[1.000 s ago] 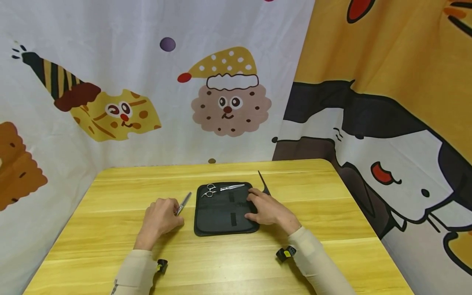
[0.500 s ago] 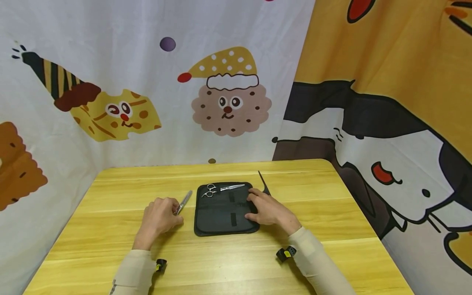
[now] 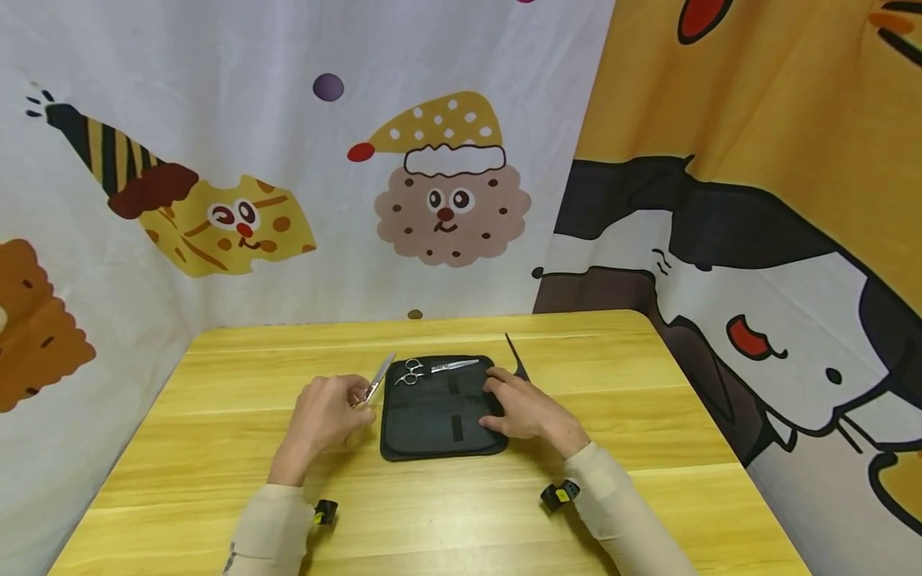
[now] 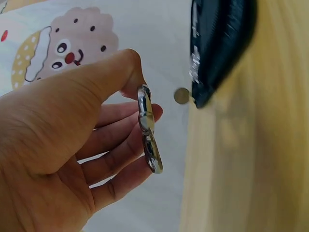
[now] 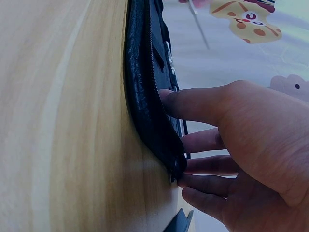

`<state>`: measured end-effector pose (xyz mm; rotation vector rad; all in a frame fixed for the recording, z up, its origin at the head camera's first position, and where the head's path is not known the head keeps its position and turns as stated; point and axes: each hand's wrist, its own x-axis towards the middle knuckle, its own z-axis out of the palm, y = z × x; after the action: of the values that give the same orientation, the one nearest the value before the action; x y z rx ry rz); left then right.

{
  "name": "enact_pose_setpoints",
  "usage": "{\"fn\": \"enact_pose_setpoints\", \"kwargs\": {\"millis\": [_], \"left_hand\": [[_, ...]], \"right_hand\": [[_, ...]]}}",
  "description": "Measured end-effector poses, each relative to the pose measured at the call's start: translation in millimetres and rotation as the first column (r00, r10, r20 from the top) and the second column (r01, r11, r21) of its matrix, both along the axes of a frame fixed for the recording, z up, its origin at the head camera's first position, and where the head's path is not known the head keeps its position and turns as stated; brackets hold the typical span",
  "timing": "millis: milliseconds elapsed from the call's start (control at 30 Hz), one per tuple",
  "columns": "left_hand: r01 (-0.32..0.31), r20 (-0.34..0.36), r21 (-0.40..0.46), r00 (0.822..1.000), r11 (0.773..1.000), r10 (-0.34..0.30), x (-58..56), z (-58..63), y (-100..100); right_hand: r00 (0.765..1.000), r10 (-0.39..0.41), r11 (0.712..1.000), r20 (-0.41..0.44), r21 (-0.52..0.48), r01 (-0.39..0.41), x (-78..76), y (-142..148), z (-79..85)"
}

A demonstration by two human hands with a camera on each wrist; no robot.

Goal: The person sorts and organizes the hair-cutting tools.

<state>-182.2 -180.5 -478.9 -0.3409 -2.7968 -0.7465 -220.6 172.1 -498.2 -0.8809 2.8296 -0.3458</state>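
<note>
My left hand (image 3: 327, 412) pinches a pair of silver hair scissors (image 3: 380, 376) by the handle. Their closed-looking blades point up and away, toward the case's left edge. The left wrist view has the shiny finger rings (image 4: 146, 125) between thumb and fingertips. A black zip case (image 3: 432, 424) lies spread on the table, with a second pair of silver scissors (image 3: 452, 366) across its far end. On the case's right edge rests my right hand (image 3: 529, 406), its fingers extended and spread. In the right wrist view the thumb (image 5: 193, 104) touches the zip side.
Beyond my right hand lies a black tail comb (image 3: 515, 356), partly hidden by the hand. All of this is on a yellow wood-grain table (image 3: 446, 520). A printed cartoon curtain (image 3: 288, 120) hangs behind and along the right side.
My left hand has moved right and slightly away with the scissors, raising them and bringing their tip near the case. My right hand and the case have stayed put.
</note>
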Motion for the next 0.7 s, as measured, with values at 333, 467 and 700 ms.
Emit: {"fn": "enact_pose_setpoints", "kwargs": {"millis": [333, 467, 700], "left_hand": [[0.057, -0.073, 0.101, 0.996, 0.993, -0.050, -1.3, 15.5, 23.4], [0.085, -0.078, 0.150, 0.994, 0.985, -0.074, -1.4, 18.2, 31.6], [0.146, -0.086, 0.231, 0.988, 0.962, -0.129, -2.1, 18.5, 42.6]], "right_hand": [[1.000, -0.002, 1.000, -0.008, 0.013, 0.002, -1.9, -0.6, 2.0], [1.000, -0.003, 1.000, -0.007, 0.015, 0.003, -1.8, -0.3, 2.3], [1.000, -0.001, 1.000, 0.005, 0.010, 0.001, -0.2, 0.9, -0.2]]}}
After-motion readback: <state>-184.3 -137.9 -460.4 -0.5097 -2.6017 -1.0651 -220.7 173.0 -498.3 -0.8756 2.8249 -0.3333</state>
